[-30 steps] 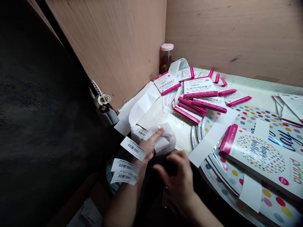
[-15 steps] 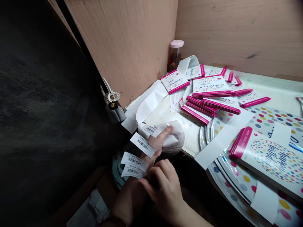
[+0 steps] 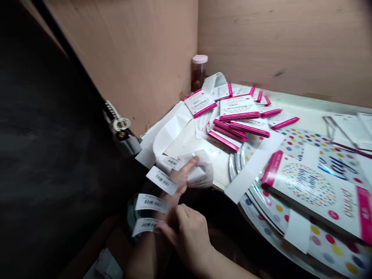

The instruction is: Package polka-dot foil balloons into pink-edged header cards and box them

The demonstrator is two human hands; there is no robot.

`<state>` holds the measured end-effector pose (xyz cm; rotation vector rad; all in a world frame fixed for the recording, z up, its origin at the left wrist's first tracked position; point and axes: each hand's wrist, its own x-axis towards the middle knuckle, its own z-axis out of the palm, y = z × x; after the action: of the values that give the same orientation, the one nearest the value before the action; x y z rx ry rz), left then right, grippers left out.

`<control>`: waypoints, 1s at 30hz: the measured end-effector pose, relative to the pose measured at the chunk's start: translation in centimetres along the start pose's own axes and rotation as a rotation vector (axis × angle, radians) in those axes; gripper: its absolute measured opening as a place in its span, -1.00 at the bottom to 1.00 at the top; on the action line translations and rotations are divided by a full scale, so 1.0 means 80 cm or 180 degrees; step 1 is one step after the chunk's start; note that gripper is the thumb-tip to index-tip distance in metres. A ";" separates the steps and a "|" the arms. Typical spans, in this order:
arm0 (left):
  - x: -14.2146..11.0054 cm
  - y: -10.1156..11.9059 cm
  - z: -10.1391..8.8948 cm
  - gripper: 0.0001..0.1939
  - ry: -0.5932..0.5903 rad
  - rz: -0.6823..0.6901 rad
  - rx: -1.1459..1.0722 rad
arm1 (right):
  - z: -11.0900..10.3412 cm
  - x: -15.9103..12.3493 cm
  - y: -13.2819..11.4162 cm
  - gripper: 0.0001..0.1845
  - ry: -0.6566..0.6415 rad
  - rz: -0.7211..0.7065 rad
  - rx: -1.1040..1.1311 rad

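Observation:
Several white barcode labels run along my left hand (image 3: 181,177) and forearm, apparently stuck there by one end. Under the left thumb is a loose coil of white label paper (image 3: 202,170), gripped at the edge of the work surface. One barcode label (image 3: 162,180) juts out by the wrist, and another label (image 3: 151,203) sits lower. Over the left forearm, my right hand (image 3: 190,230) has its fingers curled, with the thumb at the end of the lowest label (image 3: 145,225). Motion blurs the print.
Pink-edged packets (image 3: 240,107) lie piled on the white surface (image 3: 186,135). To the right, a packet stack (image 3: 308,186) rests on round dotted foil pieces (image 3: 279,207) with white paper bands. A pink-lidded jar (image 3: 199,71) stands in the corner. A padlock (image 3: 123,135) hangs at left.
The view has swung right, so the scene sits further left. My right hand has drawn the lowest label down along the left forearm, away from the label above it. The left hand keeps its grip.

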<state>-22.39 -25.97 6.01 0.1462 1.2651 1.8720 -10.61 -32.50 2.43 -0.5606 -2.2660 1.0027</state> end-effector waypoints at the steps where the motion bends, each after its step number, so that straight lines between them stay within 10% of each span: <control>1: -0.002 0.002 -0.001 -0.59 0.0009 -0.0024 0.0045 | -0.004 0.002 0.004 -0.61 0.0076 -0.0065 -0.0246; 7: -0.008 0.019 -0.011 -0.66 -0.0111 -0.0074 0.0477 | -0.075 0.026 0.038 -0.89 0.1238 -0.0127 -0.0133; 12: -0.015 0.018 -0.011 -0.63 -0.0083 0.0064 0.0554 | -0.105 0.040 0.066 -0.66 0.0742 -0.0105 0.0665; 30: -0.016 0.009 -0.018 -0.53 -0.0298 0.0004 0.0626 | -0.105 0.045 0.085 -0.82 0.0775 0.0219 0.0990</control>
<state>-22.71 -27.99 6.32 0.3357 1.3821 1.7189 -6.73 -21.77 3.01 -0.5925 -1.8450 1.2214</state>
